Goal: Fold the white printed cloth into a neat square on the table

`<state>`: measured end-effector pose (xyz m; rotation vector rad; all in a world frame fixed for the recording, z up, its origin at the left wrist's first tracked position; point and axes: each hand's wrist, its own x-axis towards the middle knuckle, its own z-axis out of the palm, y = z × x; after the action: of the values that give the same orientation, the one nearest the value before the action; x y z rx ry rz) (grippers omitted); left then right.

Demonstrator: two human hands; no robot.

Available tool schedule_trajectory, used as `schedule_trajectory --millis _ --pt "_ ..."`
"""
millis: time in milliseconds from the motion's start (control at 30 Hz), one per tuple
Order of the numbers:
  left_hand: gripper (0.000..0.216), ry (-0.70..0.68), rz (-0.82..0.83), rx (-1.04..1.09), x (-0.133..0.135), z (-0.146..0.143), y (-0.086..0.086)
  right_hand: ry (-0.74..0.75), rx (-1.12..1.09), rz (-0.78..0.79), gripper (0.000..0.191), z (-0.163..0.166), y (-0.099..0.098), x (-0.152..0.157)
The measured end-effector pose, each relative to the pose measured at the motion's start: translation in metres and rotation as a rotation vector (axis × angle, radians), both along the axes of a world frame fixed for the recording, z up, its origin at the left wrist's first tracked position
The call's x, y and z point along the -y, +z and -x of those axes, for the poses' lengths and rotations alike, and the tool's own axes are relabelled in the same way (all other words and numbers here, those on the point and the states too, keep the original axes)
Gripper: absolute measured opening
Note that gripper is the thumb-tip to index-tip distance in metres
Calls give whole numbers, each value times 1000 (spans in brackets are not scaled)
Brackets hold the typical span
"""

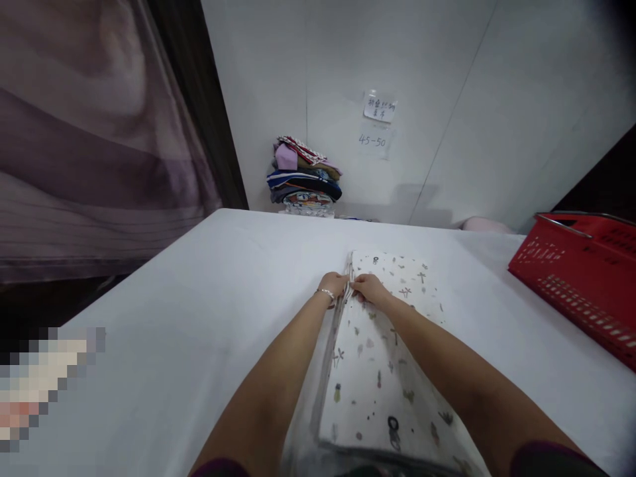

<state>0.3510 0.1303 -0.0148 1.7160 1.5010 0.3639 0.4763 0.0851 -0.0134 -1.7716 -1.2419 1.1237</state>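
**Forearms laid along a printed cloth, hands met at its left edge**

Nearest the camera, the near end of a folded printed cloth (pixel 382 371) is seen between two bare forearms. It is white with small scattered figures, and it seems to be cased in a clear wrapper (pixel 299 456), though this cannot be told for certain. The cloth is laid flat on the white bench (pixel 199 298), a little right of the middle. Its long axis runs straight away from the person toward the wall (pixel 422 66), and its far end is leaned slightly to the right.

Both hands are brought together at the cloth's left long edge, well up toward the far end. The left hand (pixel 334 283), with a thin bracelet (pixel 326 292) at the wrist, is set just outside that edge, over the bench. The right hand (pixel 369 289) is placed on top of the cloth, its arm crossing the printed face on a slant. The fingers of each are drawn together and appear to be pinching the edge. The fingertips are nearly touching, but they are too small for the exact hold to be made out. Neither hand is nearer the edge than the other, and the edge is met from both sides at one spot.

To the right, well apart, a red basket (pixel 581 271) is stood on the bench. Against the wall a stack of folded clothes (pixel 304 179) is piled, with paper notes (pixel 379 108) stuck up beside it. A dark curtain (pixel 89 146) is hung at the left.
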Motion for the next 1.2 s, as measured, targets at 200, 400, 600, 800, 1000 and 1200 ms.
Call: schedule_trajectory --millis 200,400,600,800,1000,1200 --pt "22 19 87 -8 3 0 7 8 16 -5 15 -2 -3 0" --pt "19 32 139 -15 4 -1 10 -63 103 -32 10 -5 -6 1" --pt "20 11 107 -10 2 1 7 -92 158 -19 6 3 -2 -8" --pt "27 -33 88 -16 0 2 5 -85 84 -26 6 9 -1 -9" --pt "34 -70 92 -52 0 0 9 -99 -12 -27 7 4 -4 -2" --pt "24 -43 131 -85 3 -2 11 -142 -11 -33 5 4 -6 -2"
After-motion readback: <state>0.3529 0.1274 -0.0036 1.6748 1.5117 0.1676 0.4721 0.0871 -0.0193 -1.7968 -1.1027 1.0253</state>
